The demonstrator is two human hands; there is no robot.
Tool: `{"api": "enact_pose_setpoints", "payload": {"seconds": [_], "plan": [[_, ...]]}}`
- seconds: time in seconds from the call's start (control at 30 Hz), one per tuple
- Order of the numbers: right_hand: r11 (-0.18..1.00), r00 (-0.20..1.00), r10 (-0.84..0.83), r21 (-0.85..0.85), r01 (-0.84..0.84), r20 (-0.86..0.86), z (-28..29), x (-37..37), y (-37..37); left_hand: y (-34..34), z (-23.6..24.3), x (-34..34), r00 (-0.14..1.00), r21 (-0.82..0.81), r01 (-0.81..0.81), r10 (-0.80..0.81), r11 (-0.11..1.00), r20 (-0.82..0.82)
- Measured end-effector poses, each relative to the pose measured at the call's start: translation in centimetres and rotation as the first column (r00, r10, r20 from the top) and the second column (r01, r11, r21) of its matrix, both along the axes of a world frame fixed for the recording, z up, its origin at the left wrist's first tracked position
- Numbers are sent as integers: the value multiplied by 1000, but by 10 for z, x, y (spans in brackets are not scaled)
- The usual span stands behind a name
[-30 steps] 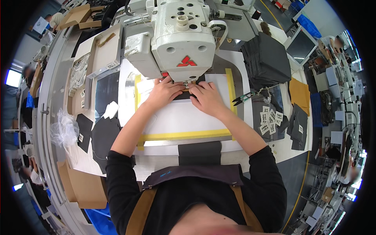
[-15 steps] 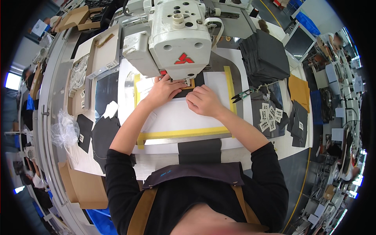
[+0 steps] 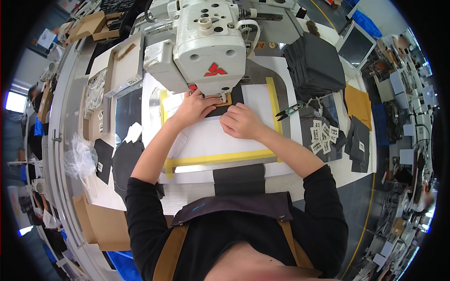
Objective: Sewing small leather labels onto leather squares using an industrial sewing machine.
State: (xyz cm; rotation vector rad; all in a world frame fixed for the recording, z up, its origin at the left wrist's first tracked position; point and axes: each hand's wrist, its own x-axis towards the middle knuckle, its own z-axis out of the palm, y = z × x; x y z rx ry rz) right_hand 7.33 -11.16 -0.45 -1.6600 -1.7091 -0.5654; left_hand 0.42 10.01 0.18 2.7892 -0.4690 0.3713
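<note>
Beneath the head of a white sewing machine (image 3: 211, 51), a dark fabric piece (image 3: 237, 95) lies on a white sheet (image 3: 220, 140) edged with yellow tape. My left hand (image 3: 193, 110) lies over the left part of the fabric, fingers stretched toward the tan plate (image 3: 226, 100) under the machine head. Close by on the right, my right hand (image 3: 241, 122) rests at the fabric's near edge with its fingers curled in. Whatever those curled fingers may hold is hidden.
Right of the sheet are thread snippers (image 3: 288, 112), a stack of dark fabric (image 3: 314, 63), several white labels (image 3: 323, 136) and an orange-yellow piece (image 3: 357, 107). On the left stand an open carton (image 3: 123, 63), cut dark pieces (image 3: 127, 161) and a crumpled clear bag (image 3: 79, 154).
The whole view has shifted slightly. Both hands keep nearly the same place and pose on the fabric under the machine head.
</note>
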Motion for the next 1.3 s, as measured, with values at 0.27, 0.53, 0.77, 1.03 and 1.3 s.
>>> {"api": "enact_pose_setpoints", "payload": {"seconds": [0.27, 0.53, 0.77, 1.03, 1.3], "plan": [[1000, 1000, 18, -20, -18, 7, -2, 2, 0, -4, -2, -1, 999, 32, -38, 39, 999, -24], [999, 1000, 10, -37, -10, -12, -1, 1, 0, -4, 5, 1, 995, 49, -45, 49, 998, -86], [999, 1000, 10, -32, -10, -5, 0, -1, -1, -4, 5, -1, 999, 63, -21, 24, 998, -46], [995, 993, -91, 29, 94, -71, -4, 6, -4, -9, 2, -4, 999, 3, -51, 51, 999, -10], [987, 997, 11, -160, 2, 77, 9, -13, -36, -4, 1, 5, 997, -24, -78, 77, 997, -17]]}}
